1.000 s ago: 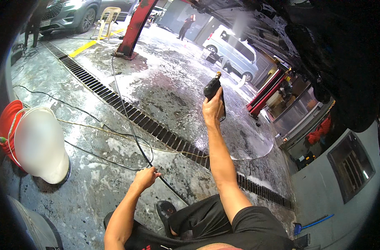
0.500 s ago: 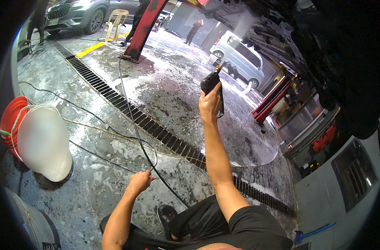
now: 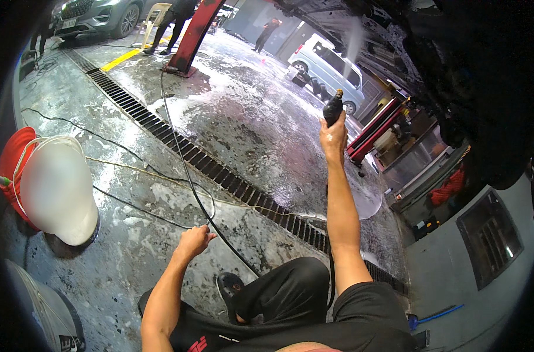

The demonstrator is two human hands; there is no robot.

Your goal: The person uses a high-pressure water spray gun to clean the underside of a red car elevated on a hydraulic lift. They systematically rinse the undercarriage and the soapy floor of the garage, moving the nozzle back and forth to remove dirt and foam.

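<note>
My right hand [image 3: 334, 139] is wrapped round a black spray gun [image 3: 333, 110] with a brass-coloured tip, held out at arm's length. A pale mist [image 3: 354, 40] rises above the tip toward the dark underside of a raised vehicle [image 3: 390, 44]. My left hand [image 3: 195, 242] is loosely closed over the floor with nothing visible in it. A black hose [image 3: 188, 170] runs along the floor close past its fingertips. Part of another dark hose [image 3: 331, 276] hangs below my right arm.
Left stand a red bucket [image 3: 10, 152], a whitish container [image 3: 82, 226] and a grey bucket [image 3: 44, 311]. A drain grate [image 3: 220, 179] crosses the wet, foamy floor. Red lift posts [image 3: 194, 38] stand beyond. Two vehicles, a plastic chair [image 3: 154, 20] and other people [image 3: 267, 34] are farther back.
My right hand has swung to the right with the spray gun, and the mist has shifted with it. My left hand stays nearly in place. A person behind the red post shows more.
</note>
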